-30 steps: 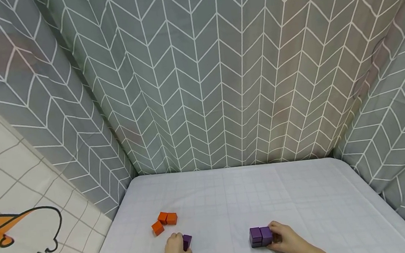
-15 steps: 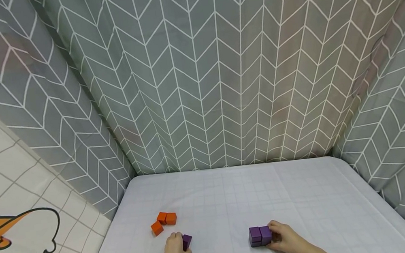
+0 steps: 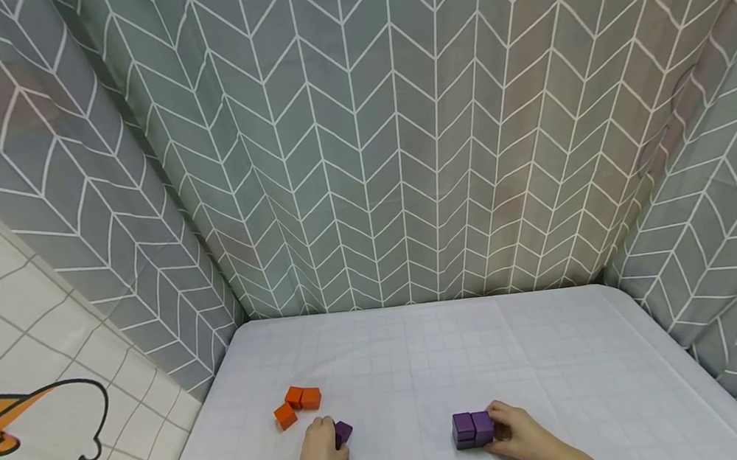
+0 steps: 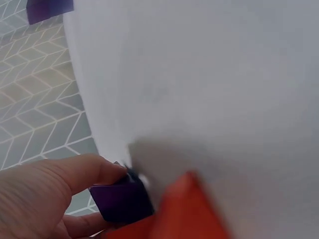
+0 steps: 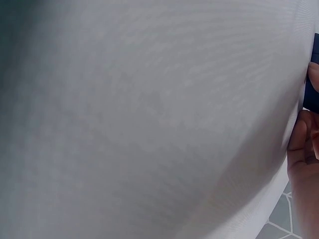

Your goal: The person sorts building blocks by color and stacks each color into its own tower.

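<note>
My left hand (image 3: 317, 457) is on the left of the table, thumb and fingers pinching a purple cube (image 3: 343, 432) that stands tilted beyond the fingertips. In the left wrist view the thumb lies over this cube (image 4: 122, 201), and a blurred red-orange block (image 4: 184, 214) looms close in front. To the right, my right hand (image 3: 521, 434) grips the right side of a small stack of purple cubes (image 3: 473, 429), two of them side by side on top. Only a dark edge of that stack (image 5: 311, 94) shows in the right wrist view, between thumb and fingers.
Beyond my left hand lie three orange cubes (image 3: 311, 398), two side by side and one nearer. A bit of orange peeks out beside my left wrist. The white cloth-covered table (image 3: 414, 359) ends at a grey patterned curtain (image 3: 371, 185) at the back and sides.
The purple cube at my left fingertips has turned and shifted slightly to the right and away, the left hand moving a little with it. My right hand and its stack stay in place.
</note>
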Available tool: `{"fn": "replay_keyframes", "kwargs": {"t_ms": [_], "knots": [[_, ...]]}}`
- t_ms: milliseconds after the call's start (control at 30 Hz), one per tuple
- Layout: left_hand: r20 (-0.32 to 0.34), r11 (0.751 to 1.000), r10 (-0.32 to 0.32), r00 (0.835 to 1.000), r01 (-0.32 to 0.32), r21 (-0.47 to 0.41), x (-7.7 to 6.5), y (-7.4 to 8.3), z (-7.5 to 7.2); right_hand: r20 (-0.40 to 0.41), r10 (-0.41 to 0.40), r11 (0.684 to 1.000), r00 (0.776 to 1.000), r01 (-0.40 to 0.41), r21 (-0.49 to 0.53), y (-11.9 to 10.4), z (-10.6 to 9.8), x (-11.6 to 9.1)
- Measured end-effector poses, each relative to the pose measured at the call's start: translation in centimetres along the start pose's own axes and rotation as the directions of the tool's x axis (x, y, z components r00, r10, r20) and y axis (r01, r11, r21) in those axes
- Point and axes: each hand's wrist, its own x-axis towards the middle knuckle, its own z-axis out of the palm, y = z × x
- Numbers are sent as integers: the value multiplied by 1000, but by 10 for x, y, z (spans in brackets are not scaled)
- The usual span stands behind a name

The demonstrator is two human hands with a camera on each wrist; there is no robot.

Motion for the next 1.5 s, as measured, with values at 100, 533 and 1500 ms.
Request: {"fn": "replay_keyframes", "kwargs": {"t_ms": [100, 533, 1500], "knots": [[-40, 999, 41, 998, -42, -22, 4, 4, -4, 19, 28, 999, 999, -29, 19, -1, -1, 0], [-206, 986, 163, 965, -164, 11, 40, 44, -39, -47, -70, 997, 996, 68, -39, 3, 4, 3], [-133, 807, 585, 800, -591, -9, 37, 162, -34, -59, -75, 996, 995, 72, -58, 1, 4, 1]]}}
